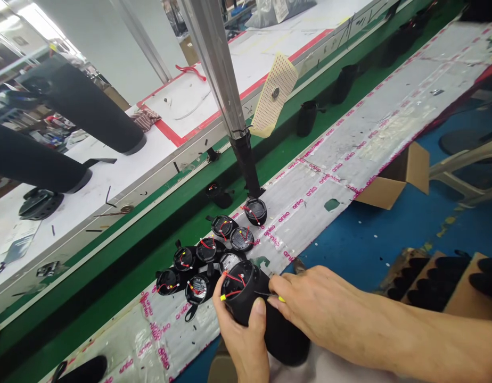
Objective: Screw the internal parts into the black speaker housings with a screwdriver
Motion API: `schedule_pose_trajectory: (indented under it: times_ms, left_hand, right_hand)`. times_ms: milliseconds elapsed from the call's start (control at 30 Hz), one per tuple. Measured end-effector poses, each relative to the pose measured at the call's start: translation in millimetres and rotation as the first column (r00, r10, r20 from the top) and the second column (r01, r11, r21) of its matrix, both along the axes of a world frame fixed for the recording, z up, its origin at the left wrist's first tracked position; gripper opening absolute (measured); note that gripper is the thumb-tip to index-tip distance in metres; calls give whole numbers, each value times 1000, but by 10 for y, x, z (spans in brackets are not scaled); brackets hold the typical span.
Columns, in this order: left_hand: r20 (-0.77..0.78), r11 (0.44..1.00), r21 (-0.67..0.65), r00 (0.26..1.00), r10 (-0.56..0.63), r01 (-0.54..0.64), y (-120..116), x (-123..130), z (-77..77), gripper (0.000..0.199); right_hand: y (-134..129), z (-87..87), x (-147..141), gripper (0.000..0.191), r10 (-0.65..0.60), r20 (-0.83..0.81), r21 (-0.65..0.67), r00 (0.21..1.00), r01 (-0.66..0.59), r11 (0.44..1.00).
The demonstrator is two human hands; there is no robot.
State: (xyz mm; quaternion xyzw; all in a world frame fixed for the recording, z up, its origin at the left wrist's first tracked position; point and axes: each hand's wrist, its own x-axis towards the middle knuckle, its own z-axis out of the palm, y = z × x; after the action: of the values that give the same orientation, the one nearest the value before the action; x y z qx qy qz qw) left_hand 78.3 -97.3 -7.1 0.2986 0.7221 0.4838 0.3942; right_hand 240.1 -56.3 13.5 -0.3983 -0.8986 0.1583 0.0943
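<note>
My left hand [246, 332] is wrapped round a black fabric-covered cylinder [284, 338], tilted with its open end toward the belt. Red wires [235, 287] with a yellow connector [223, 298] show inside that open end. Closed on a thin tool with a yellow part [281, 299], my right hand [310, 298] holds its narrow dark tip against the cylinder's side, just below the rim. The fingers hide most of the tool. Just beyond the left hand, several similar black cylinders [241, 239] stand with red wires in their open tops.
Plastic sheeting with pink print [297, 205] covers the strip beside a green conveyor [150, 234]. A metal post [214, 64] rises behind the cylinders, with a perforated yellowish card [275, 96] attached. At right are a cardboard box [384, 191] and boxes of black cylinders [433, 284].
</note>
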Motion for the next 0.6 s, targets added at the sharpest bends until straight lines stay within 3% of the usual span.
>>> schedule_pose_trajectory:
  times_ms: [400, 600]
  left_hand:
    - [-326, 999, -9, 944, -37, 36, 42, 12, 131, 68]
    - [-419, 999, -43, 907, -23, 6, 47, -12, 171, 73]
  right_hand:
    - [17, 7, 34, 12, 157, 67, 50, 985, -160, 986]
    - [-4, -98, -11, 18, 156, 91, 102, 984, -165, 981]
